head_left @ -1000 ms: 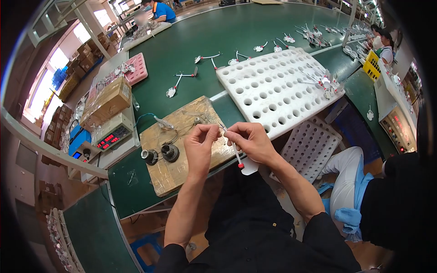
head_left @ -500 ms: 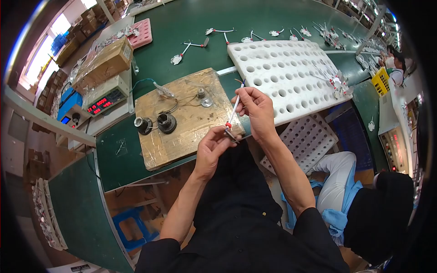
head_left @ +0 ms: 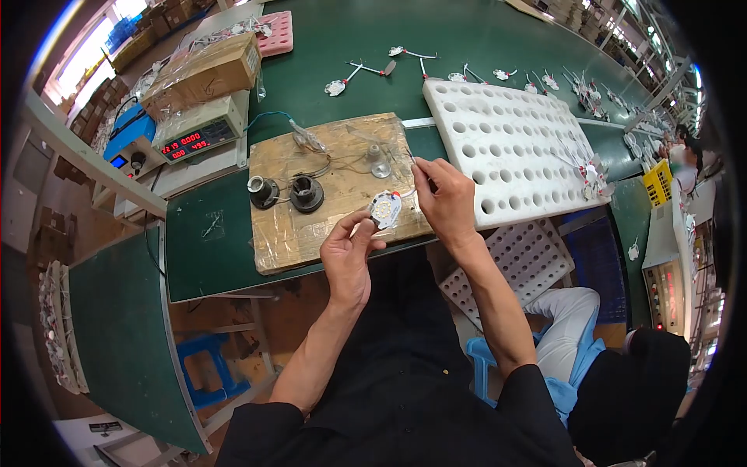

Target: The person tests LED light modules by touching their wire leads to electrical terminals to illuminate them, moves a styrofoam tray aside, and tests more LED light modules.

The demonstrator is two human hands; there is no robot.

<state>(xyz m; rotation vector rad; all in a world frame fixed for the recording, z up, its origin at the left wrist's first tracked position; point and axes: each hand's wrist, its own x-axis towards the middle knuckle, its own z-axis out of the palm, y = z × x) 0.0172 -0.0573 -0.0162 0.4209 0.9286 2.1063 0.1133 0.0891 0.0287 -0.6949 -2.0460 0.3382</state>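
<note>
Over the front edge of a tape-wrapped wooden board (head_left: pixel 350 183), my left hand (head_left: pixel 348 253) pinches a small white LED board (head_left: pixel 384 209) by its edge. Its face, dotted with small yellowish LEDs, is turned up toward me. A white wire (head_left: pixel 408 194) with a red bit at its base runs from the LED board to my right hand (head_left: pixel 447 198), whose thumb and fingers are closed on the wire's end. Two black lamp sockets (head_left: pixel 306 194) (head_left: pixel 263 192) and a small clear-based post (head_left: pixel 379 162) stand on the wooden board beyond my left hand.
A white foam tray (head_left: pixel 506 140) with rows of holes lies to the right, LED boards on its far side. More wired LED boards (head_left: pixel 335 88) lie on the green table (head_left: pixel 350 31). At left stands a meter (head_left: pixel 198 140) with red digits; a co-worker (head_left: pixel 622 397) sits at right.
The LED board has turned from edge-on to face up between my hands. My right hand has come slightly lower, still on the wire. The whole view has shifted a little.
</note>
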